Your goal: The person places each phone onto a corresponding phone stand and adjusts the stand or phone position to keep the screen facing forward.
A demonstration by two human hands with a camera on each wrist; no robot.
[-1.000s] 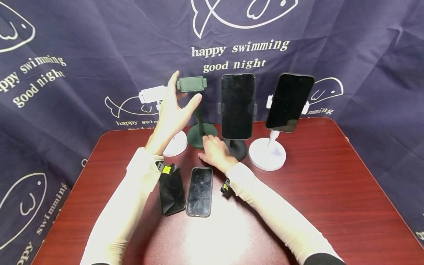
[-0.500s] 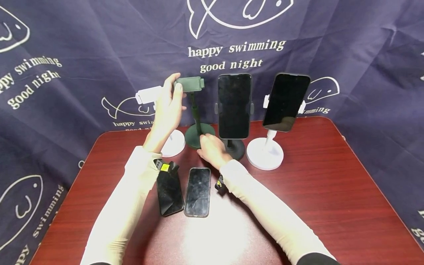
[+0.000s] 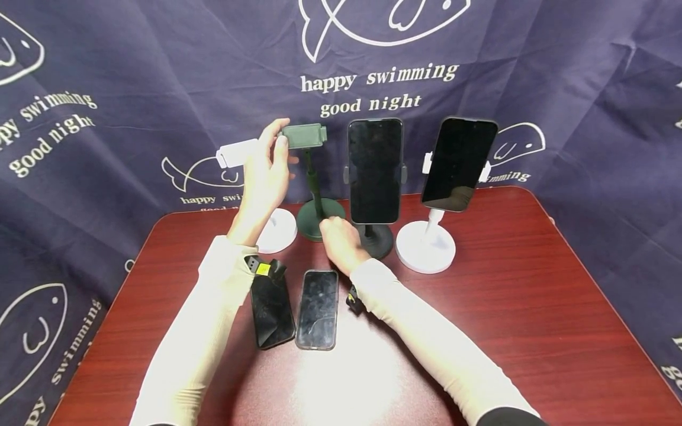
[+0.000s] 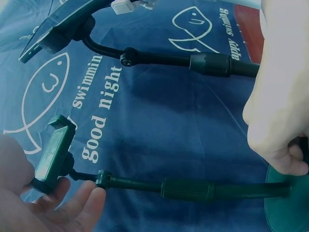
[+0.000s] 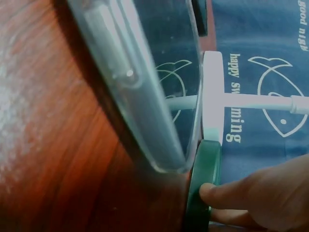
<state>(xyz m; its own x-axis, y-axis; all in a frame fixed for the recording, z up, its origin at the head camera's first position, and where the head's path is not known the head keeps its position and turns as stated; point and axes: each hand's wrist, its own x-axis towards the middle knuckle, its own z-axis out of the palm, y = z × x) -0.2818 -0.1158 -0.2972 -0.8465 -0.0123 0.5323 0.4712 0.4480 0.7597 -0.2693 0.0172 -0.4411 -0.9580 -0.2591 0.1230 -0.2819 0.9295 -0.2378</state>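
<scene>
A green phone stand (image 3: 317, 195) stands at the back of the table, its round base (image 3: 309, 222) flat and its phone clamp (image 3: 306, 136) without a phone. My left hand (image 3: 263, 177) holds the left end of that clamp between thumb and fingers; in the left wrist view, the other fingers (image 4: 91, 208) reach under the joint. Down at the base, my right hand (image 3: 341, 244) grips the near rim. The right wrist view has its thumb (image 5: 210, 193) on the green edge (image 5: 205, 166), with the other fingers partly hidden.
Two phones lie flat in front, a dark one (image 3: 272, 313) and a clear-cased one (image 3: 318, 310). Right of the green stand are a black stand (image 3: 380, 241) and a white stand (image 3: 426, 251), each bearing a phone. Another white stand (image 3: 279, 231) is partly behind my left hand.
My left hand has closed from a wide spread onto the left end of the green clamp. My right hand stays at the base, its fingers now more curled. The view has shifted slightly.
</scene>
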